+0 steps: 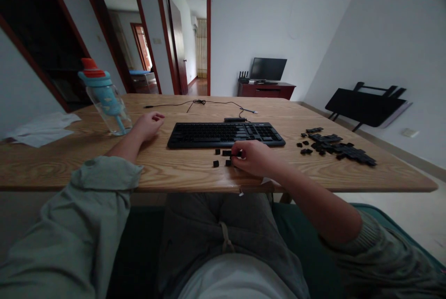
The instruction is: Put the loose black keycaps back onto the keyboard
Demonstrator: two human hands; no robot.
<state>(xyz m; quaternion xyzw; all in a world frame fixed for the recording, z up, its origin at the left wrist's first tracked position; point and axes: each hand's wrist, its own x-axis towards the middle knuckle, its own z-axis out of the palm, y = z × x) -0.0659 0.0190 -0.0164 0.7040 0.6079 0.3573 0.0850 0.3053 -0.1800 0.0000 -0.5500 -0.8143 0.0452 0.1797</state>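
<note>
A black keyboard (pixel 226 134) lies in the middle of the wooden table (pixel 195 171). Several loose black keycaps (pixel 221 157) sit just in front of it. My right hand (pixel 253 157) rests on the table among them, fingers curled and pinching a keycap at its fingertips. My left hand (pixel 149 125) lies to the left of the keyboard, fingers loosely curled, holding nothing that I can see, close to a clear water bottle (pixel 105 97) with a blue and orange lid.
A pile of black keycaps (pixel 337 146) lies at the right of the table. A thin cable (pixel 202 102) runs behind the keyboard. White paper (pixel 40 129) lies far left. A folded black table (pixel 365 103) leans on the right wall.
</note>
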